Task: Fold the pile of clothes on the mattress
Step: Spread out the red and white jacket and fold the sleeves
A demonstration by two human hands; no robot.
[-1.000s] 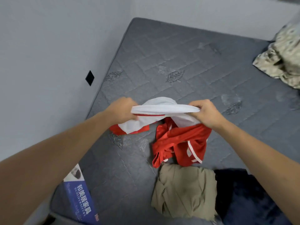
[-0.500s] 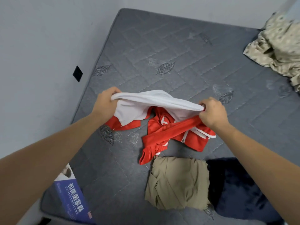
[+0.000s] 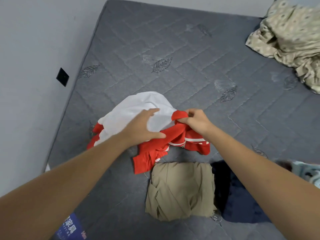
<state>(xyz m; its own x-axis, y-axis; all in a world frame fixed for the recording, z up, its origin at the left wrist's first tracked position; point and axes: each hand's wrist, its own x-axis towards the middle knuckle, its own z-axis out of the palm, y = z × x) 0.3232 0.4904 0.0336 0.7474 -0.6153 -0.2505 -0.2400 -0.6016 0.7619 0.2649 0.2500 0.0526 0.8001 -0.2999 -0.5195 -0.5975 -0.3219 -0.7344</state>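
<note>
Mattress (image 3: 181,49): grey quilted cloth, matt, stitched diamond lines with embroidered leaf patches. Red-and-white garment (image 3: 138,108): smooth thin knit, white part slightly sheeny, red part matt with white stripe trim; right hand (image 3: 195,121) pinches a red fold, left hand (image 3: 143,125) lies flat on the white cloth. Just below the grip, khaki garment (image 3: 180,191): matt woven cotton look, creased. Beside it, dark blue garment (image 3: 242,201): soft, matt. Far right of the grip, beige patterned sheet (image 3: 290,32): crumpled, faint satin sheen.

Crumpled jersey (image 3: 155,122) on mattress (image 3: 173,49) under left hand (image 3: 143,127); right hand (image 3: 195,121) at its right edge; folded trousers (image 3: 180,191) nearer than hands; rumpled sheet (image 3: 290,37) far right, beyond right hand
</note>
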